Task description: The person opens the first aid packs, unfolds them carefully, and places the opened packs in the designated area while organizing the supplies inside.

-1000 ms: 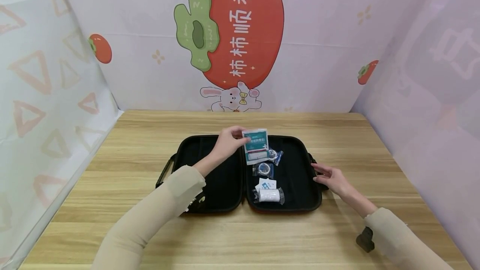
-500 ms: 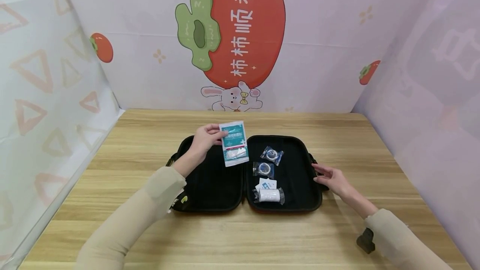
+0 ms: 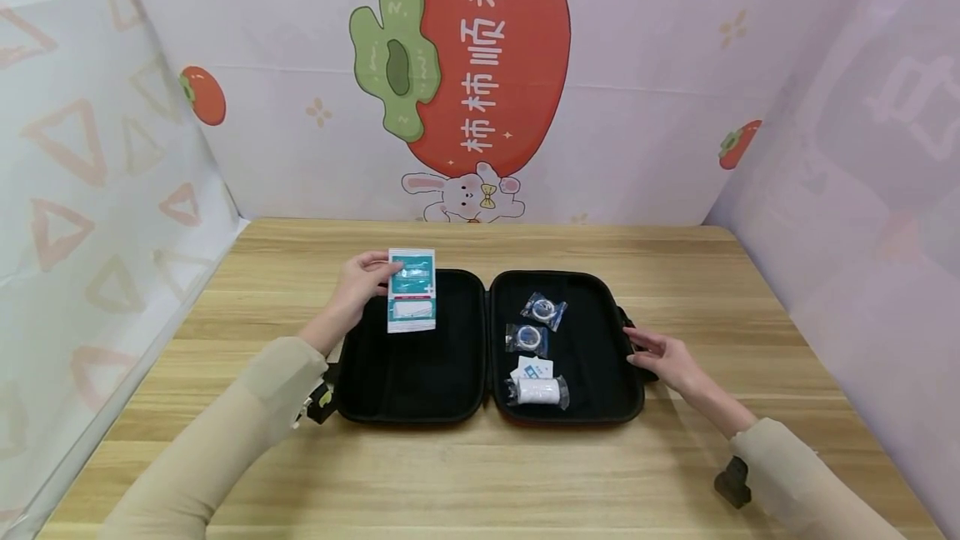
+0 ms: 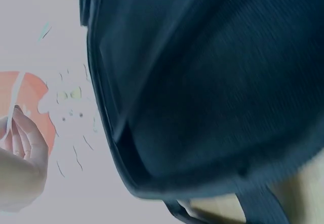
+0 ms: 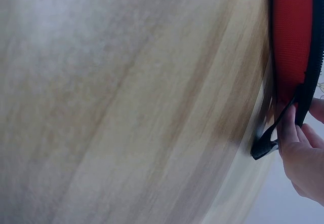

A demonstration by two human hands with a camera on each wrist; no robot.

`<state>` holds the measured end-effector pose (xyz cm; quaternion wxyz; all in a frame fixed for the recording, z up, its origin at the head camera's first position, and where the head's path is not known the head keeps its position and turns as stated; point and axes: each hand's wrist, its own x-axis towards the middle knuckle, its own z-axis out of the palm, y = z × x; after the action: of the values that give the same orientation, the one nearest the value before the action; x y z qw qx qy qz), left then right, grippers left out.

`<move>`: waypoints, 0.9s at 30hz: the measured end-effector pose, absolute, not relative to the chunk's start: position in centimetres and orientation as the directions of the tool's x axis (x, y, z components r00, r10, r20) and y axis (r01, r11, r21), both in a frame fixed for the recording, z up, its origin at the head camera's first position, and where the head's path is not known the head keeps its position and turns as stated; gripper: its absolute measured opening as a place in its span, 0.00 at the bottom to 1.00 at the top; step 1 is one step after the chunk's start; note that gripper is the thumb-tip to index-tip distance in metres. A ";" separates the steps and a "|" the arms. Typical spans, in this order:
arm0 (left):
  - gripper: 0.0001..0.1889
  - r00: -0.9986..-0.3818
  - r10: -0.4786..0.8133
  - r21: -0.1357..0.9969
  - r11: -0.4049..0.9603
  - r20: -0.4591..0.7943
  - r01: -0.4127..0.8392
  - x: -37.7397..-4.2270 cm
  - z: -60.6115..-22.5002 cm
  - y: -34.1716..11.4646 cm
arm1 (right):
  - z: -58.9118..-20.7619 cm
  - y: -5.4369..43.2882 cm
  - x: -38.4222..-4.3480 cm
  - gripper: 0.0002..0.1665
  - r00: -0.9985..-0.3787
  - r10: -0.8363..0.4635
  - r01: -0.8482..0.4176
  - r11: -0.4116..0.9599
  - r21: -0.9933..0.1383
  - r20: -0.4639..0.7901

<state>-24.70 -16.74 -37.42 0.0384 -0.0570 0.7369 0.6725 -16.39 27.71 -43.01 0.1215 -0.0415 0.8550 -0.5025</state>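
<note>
My left hand (image 3: 358, 286) pinches a flat teal-and-white packet (image 3: 412, 290) by its upper left edge. The packet hangs upright over the back of the left half of a black-lined zip case (image 3: 420, 407), which lies open on the table. In the left wrist view the left hand (image 4: 25, 158) shows at the far left, beside the case's dark lining (image 4: 228, 92). At the case's right end, my right hand (image 3: 667, 361) holds the rim next to the carry strap. The right wrist view shows the fingers (image 5: 289, 133) on either side of the zipped edge, below the red outer shell (image 5: 292, 36).
In the case's right half lie two round items in blue clear wrappers (image 3: 544, 309), small white-and-blue packets (image 3: 535, 367) and a wrapped white roll (image 3: 538, 391). The wooden table (image 3: 480, 482) meets patterned walls at the back and sides.
The left hand has carried the packet leftward from above the case's right half to above its left half, uncovering a round wrapped item. The right hand stays at the rim.
</note>
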 end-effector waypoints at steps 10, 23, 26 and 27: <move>0.22 -0.988 -0.054 0.978 0.139 -0.147 -0.153 -25.9 -39.3 -20.3 | -43.3 27.8 -16.4 0.30 -0.971 -0.194 0.031 0.482 -0.876 -0.141; 0.23 -0.968 -0.116 0.925 0.290 -0.221 -0.246 -26.0 -39.2 -21.8 | -43.1 27.7 -16.3 0.30 -0.970 -0.193 0.039 0.482 -0.875 -0.150; 0.23 -0.968 -0.120 0.919 0.307 -0.221 -0.248 -26.2 -39.5 -22.0 | -43.1 27.7 -16.3 0.30 -0.971 -0.193 0.033 0.476 -0.879 -0.141; 0.22 -0.968 -0.121 0.916 0.318 -0.219 -0.247 -26.2 -39.7 -22.1 | -43.2 27.7 -16.3 0.30 -0.971 -0.193 0.031 0.475 -0.879 -0.138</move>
<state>-26.20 -22.10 -39.67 0.0547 -0.1136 0.8098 0.5730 -16.31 27.66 -43.19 0.1097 -0.0476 0.8518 -0.5101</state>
